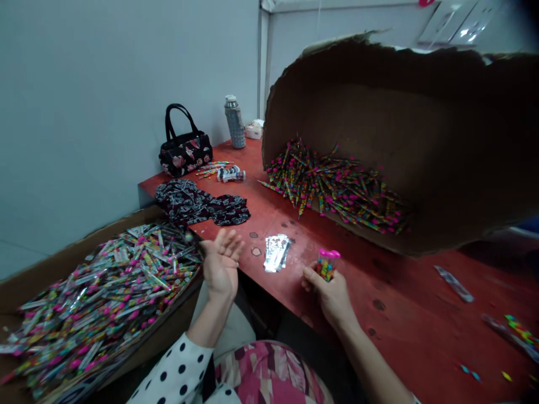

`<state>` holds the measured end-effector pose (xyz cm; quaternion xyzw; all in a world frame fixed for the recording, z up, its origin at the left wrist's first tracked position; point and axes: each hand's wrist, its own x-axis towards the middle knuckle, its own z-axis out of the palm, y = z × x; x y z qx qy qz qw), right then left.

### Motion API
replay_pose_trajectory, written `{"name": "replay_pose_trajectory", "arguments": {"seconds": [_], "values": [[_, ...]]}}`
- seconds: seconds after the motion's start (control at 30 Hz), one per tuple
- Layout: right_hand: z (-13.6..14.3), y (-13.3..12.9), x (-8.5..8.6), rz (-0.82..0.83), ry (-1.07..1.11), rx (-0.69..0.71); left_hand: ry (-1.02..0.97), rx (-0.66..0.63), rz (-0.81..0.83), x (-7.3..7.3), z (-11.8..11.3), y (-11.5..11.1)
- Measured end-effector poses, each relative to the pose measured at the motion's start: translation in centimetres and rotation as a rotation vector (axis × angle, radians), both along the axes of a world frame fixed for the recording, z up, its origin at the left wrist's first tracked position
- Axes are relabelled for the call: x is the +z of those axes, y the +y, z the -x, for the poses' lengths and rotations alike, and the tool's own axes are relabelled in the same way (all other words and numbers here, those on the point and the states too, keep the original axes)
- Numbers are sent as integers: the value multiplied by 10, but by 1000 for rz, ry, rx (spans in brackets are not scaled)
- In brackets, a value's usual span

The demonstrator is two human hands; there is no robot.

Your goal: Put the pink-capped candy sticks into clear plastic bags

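My left hand (222, 264) is open, palm up and fingers spread, between the box of wrapped pens (122, 292) and the red table's edge. My right hand (332, 289) is closed around a small bunch of colourful pens with pink tops (326, 262), held over the red table (357, 269). Between the hands, flat silvery wrappers (276, 252) lie in a small stack on the table. Behind my right hand, a large cardboard box on its side (379, 118) holds a heap of loose colourful pens (337, 188).
A dark patterned cloth (197, 205), a floral handbag (186, 154), a flask (235, 123) and a tissue pack (254, 129) stand or lie at the back left. At the right are a wrapped piece (455, 283) and small coloured bits (470, 373).
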<state>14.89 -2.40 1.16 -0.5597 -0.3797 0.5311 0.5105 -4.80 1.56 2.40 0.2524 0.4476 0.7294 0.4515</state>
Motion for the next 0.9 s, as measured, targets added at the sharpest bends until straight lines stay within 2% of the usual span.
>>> {"name": "replay_pose_trajectory", "arguments": {"seconds": [0.1, 0.17, 0.23, 0.3, 0.47, 0.6, 0.67, 0.73, 0.83, 0.9], "values": [[-3, 2, -2, 7, -40, 6, 726, -244, -62, -15, -14, 4], [-4, 2, -1, 30, -65, 17, 1161, -350, -155, -26, -28, 7], [-5, 3, 0, 45, -85, 25, 1398, -361, -204, -35, -37, 12], [-7, 5, 1, 37, -102, 43, 1478, -336, -211, -42, -38, 16], [-4, 24, -1, 55, -48, 75, 1412, -233, -296, -50, -35, 17], [8, 41, -6, 114, 126, 60, 1275, -194, -384, -43, -42, 4], [12, 46, -7, 104, 196, 38, 1173, -246, -358, -36, -46, -3], [12, 48, -7, 74, 211, 17, 1008, -321, -240, -29, -47, -7], [7, 51, -2, 45, 155, 82, 742, -529, -30, -22, -44, -7], [3, 53, 2, 42, 120, 172, 628, -691, 44, -21, -42, -3]]}}
